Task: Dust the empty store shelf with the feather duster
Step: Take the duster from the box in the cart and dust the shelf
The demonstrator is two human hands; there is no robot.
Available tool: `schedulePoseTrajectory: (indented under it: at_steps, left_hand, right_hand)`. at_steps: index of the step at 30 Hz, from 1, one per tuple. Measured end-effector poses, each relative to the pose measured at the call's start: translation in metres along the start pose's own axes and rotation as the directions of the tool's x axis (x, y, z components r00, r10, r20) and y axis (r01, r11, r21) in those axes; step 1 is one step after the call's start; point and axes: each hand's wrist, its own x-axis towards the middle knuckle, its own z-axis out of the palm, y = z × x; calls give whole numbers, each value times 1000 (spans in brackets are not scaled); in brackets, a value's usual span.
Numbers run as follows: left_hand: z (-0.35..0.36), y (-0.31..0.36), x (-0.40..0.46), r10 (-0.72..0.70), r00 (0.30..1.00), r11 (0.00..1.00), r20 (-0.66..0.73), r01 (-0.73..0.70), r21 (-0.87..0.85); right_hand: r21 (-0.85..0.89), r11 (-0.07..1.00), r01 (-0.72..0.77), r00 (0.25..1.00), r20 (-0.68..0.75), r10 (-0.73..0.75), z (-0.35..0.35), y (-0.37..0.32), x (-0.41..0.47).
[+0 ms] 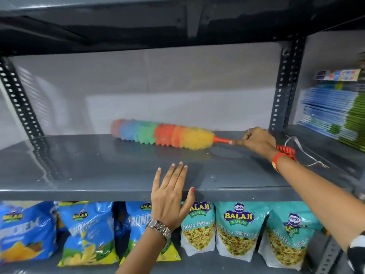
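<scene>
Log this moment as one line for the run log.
right hand: gripping duster handle | duster: lying on shelf | left hand: open, at shelf front edge | stage: dusting

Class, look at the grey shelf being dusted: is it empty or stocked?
Empty of goods. Only the feather duster, held by the right hand, lies on the grey shelf; the left hand rests at its front edge.

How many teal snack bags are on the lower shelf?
3, side by side at the right: the first teal bag beside the left hand, a middle one, a right one. More may be hidden.
</scene>
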Motion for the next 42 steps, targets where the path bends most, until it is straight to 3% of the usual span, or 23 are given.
schedulePoseTrajectory:
  at_steps: [7,12,23,31,36,42]
  left_hand:
    - [-17,-35,-12,-130,988,990,-84,134,43]
    - [-15,-50,-20,-130,990,988,-61,134,74]
    - [-12,-50,-20,-133,989,990,-71,136,43]
    - [-26,-63,-30,-86,996,993,-28,88,80]
    - [-40,-73,-60,-126,989,990,-76,131,61]
    - [-64,-98,-109,-223,972,966,-79,231,115]
  right_hand:
    - [88,979,185,959,201,-200,51,-61,-13]
    - [49,964,260,935,239,-264,72,-86,-10]
    - [-211,963,166,985,0,-170,98,-136,-2]
    - [-60,966,250,968,6,-250,99,-168,-36]
    - [-61,911,409,912,-8,-410,98,-193,-84]
    - [-116,760,640,764,-14,-645,107,-244,-148]
